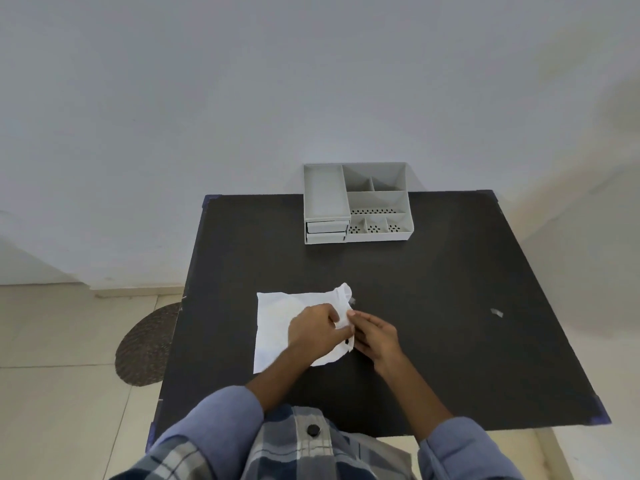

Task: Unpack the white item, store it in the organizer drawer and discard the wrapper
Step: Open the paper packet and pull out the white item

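A white wrapped packet lies flat on the black table, a little left of its middle. My left hand rests on the packet's right part and pinches its crumpled right edge. My right hand meets it from the right, fingertips on the same edge. What is inside the wrapper is hidden. The grey desk organizer stands at the table's far edge against the wall, with two shut drawers stacked at its lower left.
A small scrap of clear tape lies on the table to the right. Another bit sits by the packet's top right corner. A round woven mat lies on the tiled floor left of the table.
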